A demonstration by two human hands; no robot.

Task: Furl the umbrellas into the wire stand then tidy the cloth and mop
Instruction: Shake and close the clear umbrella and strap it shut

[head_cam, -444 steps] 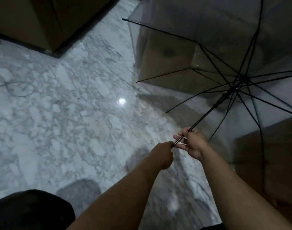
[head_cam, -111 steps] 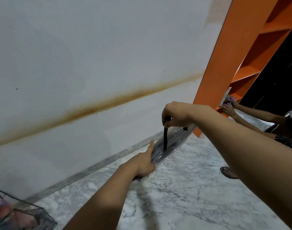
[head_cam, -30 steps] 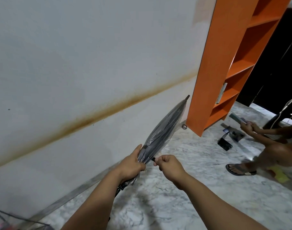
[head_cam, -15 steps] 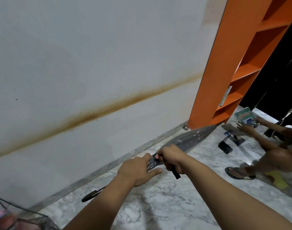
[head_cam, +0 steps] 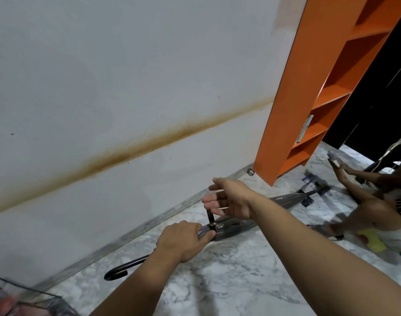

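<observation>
A pale wall (head_cam: 126, 76) fills the upper left, crossed by a brown stain (head_cam: 149, 142) running from nine o'clock up toward two o'clock. The marble floor (head_cam: 229, 277) takes the lower right half. An orange shelf unit (head_cam: 293, 110) stands at one to two o'clock, its foot by the skirting. At three o'clock a second person (head_cam: 382, 201) sits on the floor with both hands raised.

The furled clear umbrella (head_cam: 240, 224) lies low across the middle, its tip pointing toward three o'clock and its black hooked handle (head_cam: 122, 269) out at seven o'clock, near the wall. The left hand (head_cam: 183, 240) has its grip curled round the rolled canopy just ahead of the shaft. The right hand (head_cam: 229, 199), just above it, pinches the upper end of the black strap (head_cam: 210, 221), which rises from the canopy beside the left fingers; its other fingers are spread loosely.

A wire stand (head_cam: 28, 299) shows at the seven o'clock corner, with something pink blurred inside.
</observation>
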